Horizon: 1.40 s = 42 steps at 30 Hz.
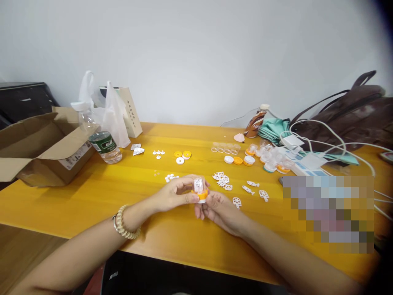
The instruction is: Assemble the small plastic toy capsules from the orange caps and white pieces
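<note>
Between both hands, above the front middle of the table, is a small toy capsule (201,196) with an orange band, a white base and a clear dome. Something white shows inside the dome. My left hand (181,192), a beaded bracelet on its wrist, grips the toy from the left with thumb and fingers. From the right, my right hand (219,208) pinches the toy's lower edge. Small white discs (171,178) lie just behind my left hand. White wheel-shaped pieces (221,180) and flat fish-like pieces (248,189) lie behind and right of my right hand.
Orange and white rings (180,160), clear cylinders (225,148) and clear-domed capsules (272,157) stand farther back. At left are a cardboard box (69,164) and a water bottle (107,148). A power strip (307,166), cables and a brown bag (344,112) occupy the right.
</note>
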{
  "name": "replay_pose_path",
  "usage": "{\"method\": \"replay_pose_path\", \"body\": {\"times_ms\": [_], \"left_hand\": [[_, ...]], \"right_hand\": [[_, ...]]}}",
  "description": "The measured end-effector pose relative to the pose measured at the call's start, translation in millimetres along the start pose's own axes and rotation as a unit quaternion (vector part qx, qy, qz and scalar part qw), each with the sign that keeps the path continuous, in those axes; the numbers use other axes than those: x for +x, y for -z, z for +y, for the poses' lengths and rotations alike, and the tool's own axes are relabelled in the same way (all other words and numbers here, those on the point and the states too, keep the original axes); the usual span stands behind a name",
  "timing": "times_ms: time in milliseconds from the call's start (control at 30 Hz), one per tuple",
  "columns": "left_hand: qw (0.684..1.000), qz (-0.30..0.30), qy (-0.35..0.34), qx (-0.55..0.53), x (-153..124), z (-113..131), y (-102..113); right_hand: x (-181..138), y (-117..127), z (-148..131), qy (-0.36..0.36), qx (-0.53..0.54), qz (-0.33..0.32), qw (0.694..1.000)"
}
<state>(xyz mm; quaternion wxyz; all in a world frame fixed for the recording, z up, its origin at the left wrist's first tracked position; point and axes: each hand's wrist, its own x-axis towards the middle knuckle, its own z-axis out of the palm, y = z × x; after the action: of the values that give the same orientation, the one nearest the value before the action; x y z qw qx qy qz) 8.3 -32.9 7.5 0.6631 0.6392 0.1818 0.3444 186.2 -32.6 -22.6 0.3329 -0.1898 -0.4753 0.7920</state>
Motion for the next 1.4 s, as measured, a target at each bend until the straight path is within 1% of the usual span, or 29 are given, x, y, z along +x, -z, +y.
{"method": "replay_pose_path", "body": {"times_ms": [100, 167, 233, 367, 500, 567, 767, 933, 1000, 1100, 1167, 1267, 1300, 1333, 1400], "left_hand": [[0.998, 0.034, 0.007, 0.048, 0, 1, -1], [0.993, 0.067, -0.002, 0.094, -1, 0, -1], [0.989, 0.085, -0.009, 0.124, -1, -2, 0], [0.985, 0.093, -0.001, 0.144, 1, -6, 3], [0.980, 0.135, 0.005, 0.146, 2, -8, 2], [0.982, 0.141, 0.008, 0.129, 2, -7, 1], [0.997, 0.071, 0.015, 0.013, 2, -4, -3], [0.999, 0.033, 0.021, -0.023, 2, 0, -1], [0.999, 0.026, 0.031, -0.023, 1, 2, -1], [0.998, 0.050, 0.031, 0.027, 0, 2, -1], [0.992, 0.092, 0.013, 0.086, -1, 0, -2], [0.975, 0.165, -0.036, 0.146, 0, -3, -4], [0.972, 0.175, -0.045, 0.149, 0, -3, -5], [0.973, 0.172, -0.050, 0.148, 0, -3, -5], [0.978, 0.144, -0.050, 0.143, 0, -2, -5]], "right_hand": [[0, 0, 0, 0.001, 0.005, 0.007, 1.000], [0, 0, 0, 0.008, -0.009, 0.024, 1.000], [0, 0, 0, 0.011, -0.032, 0.042, 0.999], [1, -1, 2, 0.028, -0.102, 0.085, 0.991], [3, -3, 3, 0.053, -0.143, 0.114, 0.982], [3, -3, 2, 0.061, -0.138, 0.114, 0.982], [0, -4, 3, 0.049, -0.050, 0.067, 0.995], [-3, -5, 4, 0.015, 0.032, 0.010, 0.999], [-3, -4, 2, -0.002, 0.054, 0.002, 0.999], [-1, 0, -1, -0.015, 0.056, 0.020, 0.998], [1, 1, -4, -0.003, 0.031, 0.042, 0.999], [3, 2, -6, 0.025, -0.031, 0.066, 0.997], [3, 2, -6, 0.027, -0.045, 0.067, 0.996], [3, 1, -5, 0.025, -0.052, 0.065, 0.996], [2, 1, -4, 0.016, -0.053, 0.052, 0.997]]}}
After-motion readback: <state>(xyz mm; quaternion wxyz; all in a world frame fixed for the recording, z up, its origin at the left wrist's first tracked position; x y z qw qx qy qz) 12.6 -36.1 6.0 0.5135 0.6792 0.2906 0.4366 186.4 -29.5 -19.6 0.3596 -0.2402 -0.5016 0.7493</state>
